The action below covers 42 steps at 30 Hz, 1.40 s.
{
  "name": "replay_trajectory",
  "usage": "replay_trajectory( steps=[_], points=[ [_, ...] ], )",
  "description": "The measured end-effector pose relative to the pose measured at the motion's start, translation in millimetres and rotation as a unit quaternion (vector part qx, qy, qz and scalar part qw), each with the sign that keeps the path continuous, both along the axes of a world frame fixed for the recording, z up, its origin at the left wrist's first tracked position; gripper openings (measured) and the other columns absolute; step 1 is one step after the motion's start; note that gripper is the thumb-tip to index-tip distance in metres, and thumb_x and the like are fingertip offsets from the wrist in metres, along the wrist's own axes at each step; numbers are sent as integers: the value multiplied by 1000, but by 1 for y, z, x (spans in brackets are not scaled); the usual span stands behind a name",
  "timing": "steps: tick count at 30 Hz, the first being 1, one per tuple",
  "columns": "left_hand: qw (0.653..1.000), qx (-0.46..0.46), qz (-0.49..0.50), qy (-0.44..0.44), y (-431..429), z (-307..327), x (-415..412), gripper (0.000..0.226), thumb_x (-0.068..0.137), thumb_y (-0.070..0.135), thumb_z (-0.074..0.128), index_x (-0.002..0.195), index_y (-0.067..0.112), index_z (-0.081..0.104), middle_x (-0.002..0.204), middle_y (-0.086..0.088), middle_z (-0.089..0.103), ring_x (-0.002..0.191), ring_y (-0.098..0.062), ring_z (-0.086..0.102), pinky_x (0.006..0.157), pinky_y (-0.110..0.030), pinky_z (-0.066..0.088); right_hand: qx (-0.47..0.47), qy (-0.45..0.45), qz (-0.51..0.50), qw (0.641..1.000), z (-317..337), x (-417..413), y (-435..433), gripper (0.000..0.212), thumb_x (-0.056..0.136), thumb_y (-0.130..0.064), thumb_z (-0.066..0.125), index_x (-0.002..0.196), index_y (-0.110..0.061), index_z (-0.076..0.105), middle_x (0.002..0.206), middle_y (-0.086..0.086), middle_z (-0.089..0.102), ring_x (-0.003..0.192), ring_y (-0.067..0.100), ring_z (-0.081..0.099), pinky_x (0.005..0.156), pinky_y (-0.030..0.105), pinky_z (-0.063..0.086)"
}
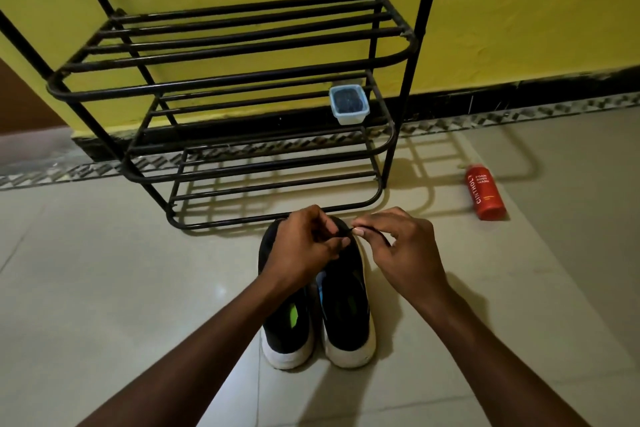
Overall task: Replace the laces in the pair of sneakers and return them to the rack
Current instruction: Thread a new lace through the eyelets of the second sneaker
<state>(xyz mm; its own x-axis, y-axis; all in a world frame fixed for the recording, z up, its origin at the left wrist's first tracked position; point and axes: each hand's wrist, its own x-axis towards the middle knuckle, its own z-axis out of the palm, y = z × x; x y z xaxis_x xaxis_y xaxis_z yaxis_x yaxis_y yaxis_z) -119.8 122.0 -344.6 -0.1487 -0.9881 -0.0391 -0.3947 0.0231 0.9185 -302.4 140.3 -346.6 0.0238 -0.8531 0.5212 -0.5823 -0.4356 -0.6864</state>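
Left hand [304, 243] and right hand [401, 248] both pinch the lace [343, 235] above the sneakers [346, 308], on the floor by the rack [221, 87]; one loose pinch and it could slip its eyelet.

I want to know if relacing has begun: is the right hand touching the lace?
Touching. In the head view the right hand pinches the end of the black lace between thumb and forefinger.

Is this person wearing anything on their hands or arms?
The left hand and right hand are bare: no gloves or rings visible. Both arms are uncovered to the picture's edge, no sleeve, watch or bracelet in view.
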Motion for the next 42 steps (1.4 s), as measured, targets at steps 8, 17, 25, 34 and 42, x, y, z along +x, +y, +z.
replay_trajectory(
  steps=[8,17,25,34,42],
  points=[
    [993,19,4,119,-2,-2,4,33,66,4,91,59,21,64,79,-14,73,78,-27,75,72,-31,59,77,-65,3,995,-8,1,-2,19,87,1,71,98,-13,80,86,-6,76,76,1,70,73,19,56],
    [989,-139,50,-13,8,1,14,16,85,2,77,88,18,77,87,-5,60,81,-10,66,69,-22,55,148,-67,-29,986,-15,7,2,28,88,1,63,82,-23,75,67,-11,68,71,3,66,62,10,45],
    [963,-110,105,-223,22,-10,29,28,72,51,85,72,24,78,72,16,56,72,-8,62,71,-37,53,194,-65,-87,975,-38,-6,2,35,70,-32,90,55,-20,60,52,-14,56,55,0,55,58,8,39],
    [926,-46,112,-358,27,-33,43,31,73,28,83,56,27,57,68,14,57,73,-6,55,78,-35,21,256,-62,-145,954,-71,-53,6,53,68,-10,90,46,-16,42,40,-9,39,40,7,39,51,24,34],
    [909,-49,114,-399,30,-45,40,30,81,27,78,63,26,54,99,3,60,95,-18,57,87,-39,28,250,-30,-176,952,-74,-62,10,49,69,-9,89,50,-7,43,42,-6,32,42,10,31,49,24,33]
  ],
)
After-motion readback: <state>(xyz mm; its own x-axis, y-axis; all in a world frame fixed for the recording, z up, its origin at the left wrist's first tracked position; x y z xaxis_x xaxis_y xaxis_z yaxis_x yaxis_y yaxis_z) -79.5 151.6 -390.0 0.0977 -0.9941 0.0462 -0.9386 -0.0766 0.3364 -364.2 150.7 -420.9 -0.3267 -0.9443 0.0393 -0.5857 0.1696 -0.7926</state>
